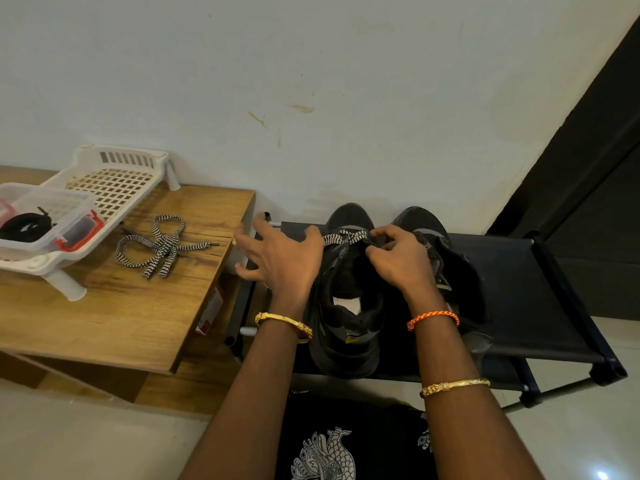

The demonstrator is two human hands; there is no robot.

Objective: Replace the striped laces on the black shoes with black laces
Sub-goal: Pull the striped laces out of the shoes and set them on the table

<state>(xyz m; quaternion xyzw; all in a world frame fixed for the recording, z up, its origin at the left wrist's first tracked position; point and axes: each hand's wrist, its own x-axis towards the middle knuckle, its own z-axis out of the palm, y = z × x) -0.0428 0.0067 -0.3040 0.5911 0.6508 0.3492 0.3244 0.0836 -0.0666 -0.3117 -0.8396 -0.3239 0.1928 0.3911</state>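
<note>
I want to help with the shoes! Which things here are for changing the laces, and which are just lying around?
For the job:
- pair of black shoes on the dark fabric rack
- striped lace still in the left shoe, pinched by the right hand
- removed striped lace on the wooden table
- black laces in the clear plastic box

Lying about:
- white plastic basket tray

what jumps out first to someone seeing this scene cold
Two hands meet over a black shoe on the dark rack: the right hand pinches its striped lace, the left hand spread beside it. On the wooden table to the left lies a loose striped lace.
</note>
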